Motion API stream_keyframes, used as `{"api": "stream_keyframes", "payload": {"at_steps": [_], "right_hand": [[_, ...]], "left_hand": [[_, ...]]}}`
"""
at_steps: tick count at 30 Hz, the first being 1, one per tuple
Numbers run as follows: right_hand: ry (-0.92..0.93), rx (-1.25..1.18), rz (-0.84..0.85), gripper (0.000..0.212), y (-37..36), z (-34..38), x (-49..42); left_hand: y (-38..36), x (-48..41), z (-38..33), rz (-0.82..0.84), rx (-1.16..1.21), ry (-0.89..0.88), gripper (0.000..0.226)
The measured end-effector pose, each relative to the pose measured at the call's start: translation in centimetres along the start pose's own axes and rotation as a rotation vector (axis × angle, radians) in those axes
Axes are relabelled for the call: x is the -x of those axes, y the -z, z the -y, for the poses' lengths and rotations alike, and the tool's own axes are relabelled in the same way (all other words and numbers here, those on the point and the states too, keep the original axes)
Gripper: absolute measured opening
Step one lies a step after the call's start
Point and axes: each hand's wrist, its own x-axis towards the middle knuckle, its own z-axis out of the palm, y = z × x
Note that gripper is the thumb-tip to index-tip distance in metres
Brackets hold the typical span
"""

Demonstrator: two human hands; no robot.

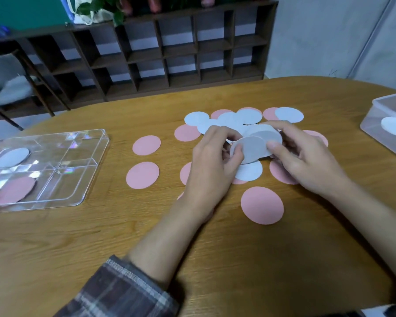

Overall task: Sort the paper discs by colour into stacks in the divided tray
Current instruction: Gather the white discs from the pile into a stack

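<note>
Grip first: the left hand (212, 163) pinches the left side of a small stack (253, 148) of white discs, thumb on its face, and the right hand (304, 161) pinches the right side the same way. Both are closed on that stack, held just above the table (146, 236). The discs in it are fanned rather than square, so the sound move is to tap their edges level between the fingertips before carrying them. Keep the pressure light, since thin paper will likely crease or slip. Loose white discs (245, 116) lie overlapped beyond the hands, mixed with pink. Pink discs (262, 205) are scattered around and partly under the hands, so check that none clings beneath the stack. The tray (73, 156) sits well to the left, with a white disc (12, 157) in its far-left compartment and a pink disc (15, 189) in the near-left one; the stack belongs on the white. A box (389, 110) at the right edge also holds a white disc
</note>
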Motion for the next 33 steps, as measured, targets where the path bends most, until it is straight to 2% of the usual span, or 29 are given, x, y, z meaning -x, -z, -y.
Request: {"api": "stream_keyframes", "payload": {"at_steps": [6,10,17,20,24,26,28,30,33], "right_hand": [[-0.006,0.127,0.064,0.044,-0.3,0.3,0.2],[-0.124,0.108,0.130,0.046,-0.3,0.7,0.4],[-0.138,0.233,0.219,0.075,-0.6,1.5,0.4],[-0.110,0.270,0.166,0.067,-0.6,1.5,0.3],[-0.037,0.274,0.051,0.044,-0.2,1.0,0.3],[-0.037,0.246,0.028,0.036,0.1,0.7,0.2],[-0.040,0.218,0.000,0.032,0.4,0.3,0.1],[-0.043,0.214,-0.026,0.030,0.6,0.0,0.0],[-0.051,0.198,-0.052,0.030,0.7,-0.1,0.0]], "left_hand": [[-0.3,0.0,-0.1,0.018,0.134,0.187,0.007],[-0.4,0.0,-0.2,0.011,0.125,0.222,0.012],[-0.5,0.0,-0.5,-0.001,0.056,0.188,0.026],[-0.6,-0.1,-0.4,-0.025,0.042,0.187,0.028],[-0.4,-0.1,-0.3,0.027,-0.007,0.171,0.033],[0.0,-0.1,-0.2,0.114,-0.088,0.158,0.047],[0.6,-0.1,-0.1,0.268,-0.177,0.127,0.062],[1.1,0.0,-0.3,0.396,-0.241,0.069,0.064],[1.7,0.0,-0.5,0.416,-0.246,0.070,0.063]]}}
